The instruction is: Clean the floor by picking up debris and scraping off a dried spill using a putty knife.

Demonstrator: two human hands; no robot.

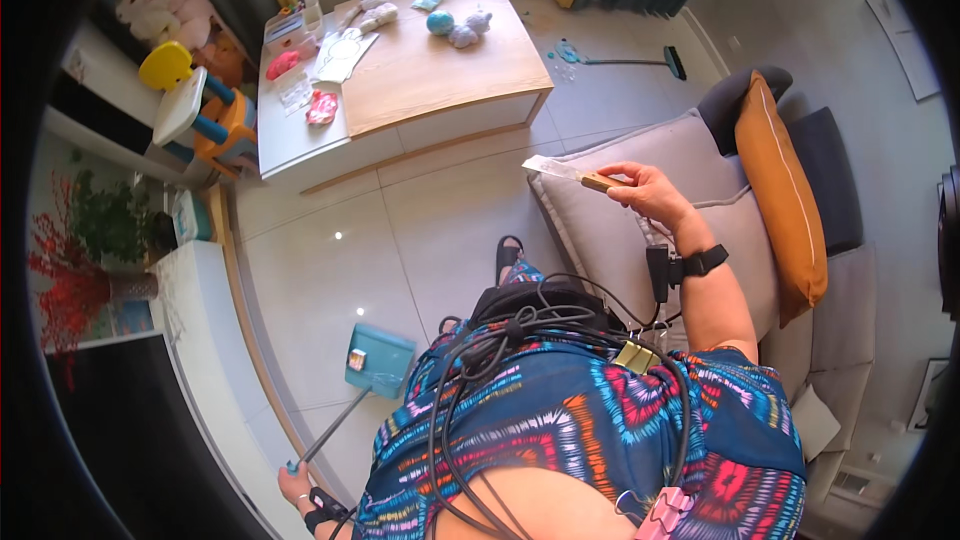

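In my right hand (pixel 646 193) is a knife, gripped by its wooden handle (pixel 602 182). Its broad pale blade (pixel 553 166) points left, above the corner of the grey sofa seat (pixel 622 165). Low at the left, my left hand (pixel 294 484) holds the top of a long dark handle (pixel 336 426). That handle runs to a teal dustpan (pixel 391 357) at floor level beside my body. A small box-like piece (pixel 357 360) and some clear scraps lie in the pan.
Ahead stands a wood-topped coffee table (pixel 450 82) with plush toys, papers and wrappers. A broom (pixel 634 62) lies on the tiles near teal litter (pixel 568 52). A white cabinet (pixel 202 300) lines the left; an orange cushion (pixel 784 210) leans on the sofa. Cables (pixel 517 330) cross my front.
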